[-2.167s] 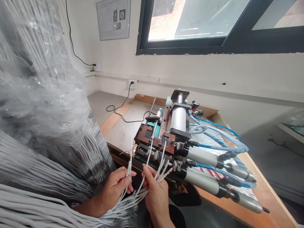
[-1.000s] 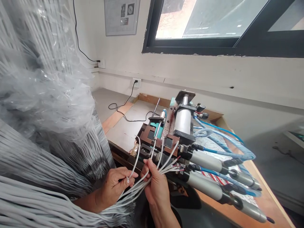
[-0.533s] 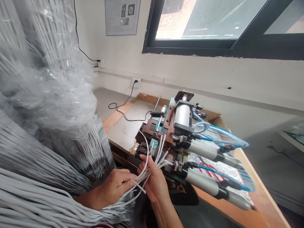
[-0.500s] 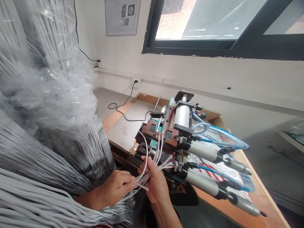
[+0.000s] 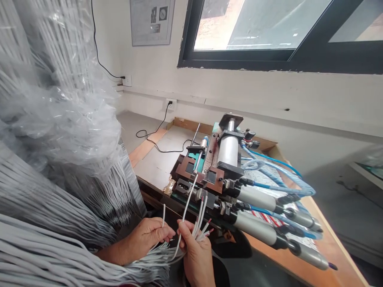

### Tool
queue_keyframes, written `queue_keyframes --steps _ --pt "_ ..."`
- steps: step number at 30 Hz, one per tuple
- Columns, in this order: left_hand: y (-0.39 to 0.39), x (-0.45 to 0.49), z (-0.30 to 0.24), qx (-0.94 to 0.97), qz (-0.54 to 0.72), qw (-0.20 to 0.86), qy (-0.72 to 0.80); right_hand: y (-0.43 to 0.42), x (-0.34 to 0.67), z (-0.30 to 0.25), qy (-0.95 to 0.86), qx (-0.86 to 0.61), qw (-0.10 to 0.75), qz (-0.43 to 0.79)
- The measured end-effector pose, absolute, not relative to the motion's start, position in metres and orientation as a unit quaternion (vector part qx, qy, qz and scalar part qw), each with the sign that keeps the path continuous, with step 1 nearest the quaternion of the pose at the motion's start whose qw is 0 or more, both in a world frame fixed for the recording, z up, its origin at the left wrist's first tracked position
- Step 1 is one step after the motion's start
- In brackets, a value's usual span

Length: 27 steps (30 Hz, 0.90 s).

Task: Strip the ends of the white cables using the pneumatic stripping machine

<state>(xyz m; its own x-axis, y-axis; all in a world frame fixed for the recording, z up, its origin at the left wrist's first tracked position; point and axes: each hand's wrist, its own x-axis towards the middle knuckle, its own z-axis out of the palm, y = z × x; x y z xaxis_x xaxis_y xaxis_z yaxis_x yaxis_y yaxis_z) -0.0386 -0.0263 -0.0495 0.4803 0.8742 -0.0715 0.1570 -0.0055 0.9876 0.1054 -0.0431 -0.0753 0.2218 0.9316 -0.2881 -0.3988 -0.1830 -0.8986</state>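
Observation:
My left hand (image 5: 149,235) is closed in a pinch on a grey-white cable (image 5: 164,216), whose end sticks up above the fingers. Just to its right, my right hand (image 5: 196,249) grips several white cables (image 5: 200,217); some of their ends show red tips. One longer cable (image 5: 189,199) rises from the right hand towards the brown jaws (image 5: 213,178) of a pneumatic machine (image 5: 229,153). Whether its tip sits inside the jaws I cannot tell. Below and left of both hands spreads a thick bundle of grey cables (image 5: 74,259).
Clear plastic wrap (image 5: 68,119) covers hanging cables at the left. Silver air cylinders (image 5: 254,227) and blue hoses (image 5: 287,171) extend to the right over the wooden-edged bench (image 5: 332,255). A black power cord (image 5: 158,149) lies on the bench behind.
Both hands have drawn slightly apart, and the held cables have come lower, away from the machine. One cable now reaches up to the jaws. The left hand's cable end now points upward.

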Motion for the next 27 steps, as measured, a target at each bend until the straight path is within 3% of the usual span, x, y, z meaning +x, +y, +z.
queue_keyframes --steps 11,16,22,27 --pt "-0.028 -0.031 -0.053 0.507 0.32 0.676 0.429 -0.046 0.112 -0.068 -0.232 -0.499 0.573 0.608" --pt "-0.026 -0.034 -0.052 0.507 0.331 0.652 0.457 -0.043 0.11 -0.067 -0.225 -0.497 0.573 0.612" --pt "-0.022 -0.032 -0.049 0.46 0.404 0.667 0.424 -0.05 0.119 -0.07 -0.299 -0.527 0.564 0.561" --pt "-0.017 -0.013 -0.04 0.456 0.363 0.702 0.411 -0.074 0.131 -0.07 -0.304 -0.567 0.604 0.47"
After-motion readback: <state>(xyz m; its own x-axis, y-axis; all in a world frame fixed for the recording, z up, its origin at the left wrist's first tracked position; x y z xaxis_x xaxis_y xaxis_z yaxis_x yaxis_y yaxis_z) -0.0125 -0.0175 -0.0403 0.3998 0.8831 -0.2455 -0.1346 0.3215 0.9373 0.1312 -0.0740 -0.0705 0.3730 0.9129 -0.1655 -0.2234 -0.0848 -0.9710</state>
